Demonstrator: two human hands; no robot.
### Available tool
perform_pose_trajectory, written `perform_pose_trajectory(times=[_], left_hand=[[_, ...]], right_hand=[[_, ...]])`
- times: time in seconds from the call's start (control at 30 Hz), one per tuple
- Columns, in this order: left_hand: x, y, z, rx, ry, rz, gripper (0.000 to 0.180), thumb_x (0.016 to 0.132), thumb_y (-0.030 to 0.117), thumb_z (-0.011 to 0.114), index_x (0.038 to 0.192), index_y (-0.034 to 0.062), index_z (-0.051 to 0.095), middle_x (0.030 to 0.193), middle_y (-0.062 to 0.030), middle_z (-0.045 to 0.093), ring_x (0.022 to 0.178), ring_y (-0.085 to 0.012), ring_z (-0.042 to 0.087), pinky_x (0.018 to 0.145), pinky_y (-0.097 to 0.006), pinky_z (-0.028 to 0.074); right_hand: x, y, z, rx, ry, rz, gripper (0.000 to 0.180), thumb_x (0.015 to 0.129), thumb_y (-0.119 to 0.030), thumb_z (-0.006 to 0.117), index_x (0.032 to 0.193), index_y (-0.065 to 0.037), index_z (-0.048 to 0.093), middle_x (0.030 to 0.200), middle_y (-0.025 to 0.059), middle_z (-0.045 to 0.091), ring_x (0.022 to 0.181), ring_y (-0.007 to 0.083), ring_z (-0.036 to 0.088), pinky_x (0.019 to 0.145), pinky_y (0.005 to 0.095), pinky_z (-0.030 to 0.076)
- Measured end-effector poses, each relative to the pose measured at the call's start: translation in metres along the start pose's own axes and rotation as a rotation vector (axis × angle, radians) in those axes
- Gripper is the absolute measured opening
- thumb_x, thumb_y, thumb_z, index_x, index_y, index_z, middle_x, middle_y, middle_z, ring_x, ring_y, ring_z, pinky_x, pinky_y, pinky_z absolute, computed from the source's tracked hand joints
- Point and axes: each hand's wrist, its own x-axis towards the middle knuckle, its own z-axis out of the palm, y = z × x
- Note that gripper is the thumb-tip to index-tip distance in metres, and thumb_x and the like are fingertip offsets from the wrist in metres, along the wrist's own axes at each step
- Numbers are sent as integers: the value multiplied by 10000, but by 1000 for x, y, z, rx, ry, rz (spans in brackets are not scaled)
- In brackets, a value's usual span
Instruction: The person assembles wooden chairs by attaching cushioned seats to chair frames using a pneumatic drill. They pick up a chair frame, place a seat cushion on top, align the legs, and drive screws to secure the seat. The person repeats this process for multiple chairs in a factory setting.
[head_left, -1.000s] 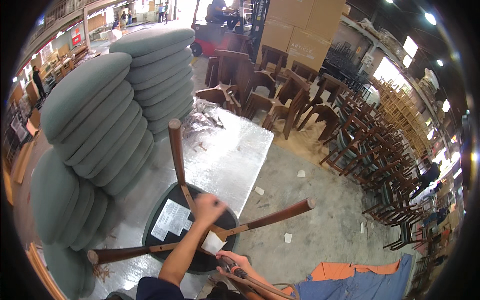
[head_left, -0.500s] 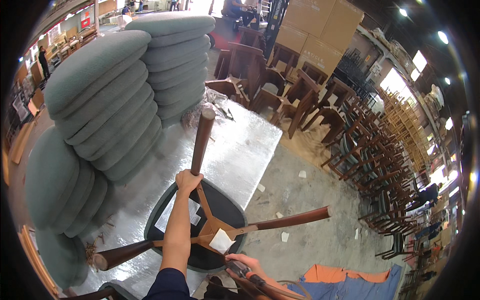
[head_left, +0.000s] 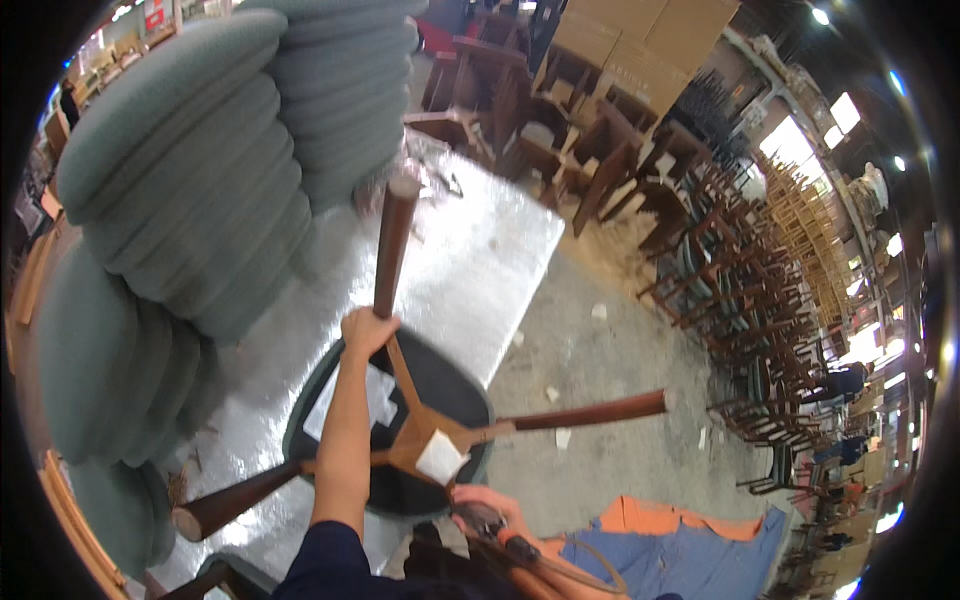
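An upturned stool (head_left: 420, 440) lies with its round, dark-bottomed seat down on the shiny wrapped tabletop (head_left: 470, 250). Its brown wooden legs stick out from a lighter wooden frame in the middle. My left hand (head_left: 368, 332) is wrapped around the base of the far leg (head_left: 397, 240), my forearm crossing over the seat. At the near edge of the seat, my right hand (head_left: 490, 510) grips a dark power screwdriver (head_left: 485, 522) with an orange part and a cord or hose. Its tip is hard to make out. A white paper square (head_left: 441, 458) lies on the frame's centre.
Tall stacks of grey-green seat cushions (head_left: 190, 180) stand at the left of the table. Loose screws (head_left: 178, 487) lie near them. Brown wooden chair parts (head_left: 600, 165) and stacked chairs (head_left: 750, 300) fill the right side. A blue and orange sheet (head_left: 680, 545) covers floor at lower right.
The view has tilted, so the table and cushion stacks sit higher in the picture. Both hands keep their hold, on the stool leg and the power screwdriver.
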Motion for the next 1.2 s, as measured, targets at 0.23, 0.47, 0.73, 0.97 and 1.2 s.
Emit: perform_pose_trajectory(times=[0.23,0.47,0.73,0.97,1.2], left_hand=[[13,-59,23,-398,-51,-40,561,758,530,798,1057,57,813,936,-167,797,936,-313,768,894,-403,560],[24,-53,38,-558,-201,-13,388,763,446,853,1049,185,829,1022,-4,802,1034,-166,715,1020,-311,459],[26,-50,36,-542,-246,-37,358,746,443,842,1010,204,803,1013,3,788,1090,-184,690,1132,-394,358],[23,-42,34,-504,-225,-53,365,749,452,828,1021,212,796,1005,11,784,1094,-191,682,1178,-422,273],[23,-38,29,-456,-225,-18,376,751,459,826,1010,188,792,994,1,774,1043,-177,691,1124,-399,332]], right_hand=[[14,-38,2,-34,11,179,426,855,-39,806,1267,-37,698,1120,82,741,997,154,701,890,287,540],[51,-38,-58,-304,312,-92,440,867,-16,790,1285,-50,657,1247,125,709,1130,254,707,1005,391,571],[82,-23,-79,212,543,191,604,886,-67,792,1396,3,475,1249,178,694,1214,280,681,1031,435,568],[87,-15,-78,49,467,204,576,869,-60,823,1370,-35,540,1199,121,730,1132,199,687,1016,355,551],[99,-9,-59,-190,239,71,415,841,22,832,1220,-61,685,1183,66,733,1074,143,690,952,302,555]])
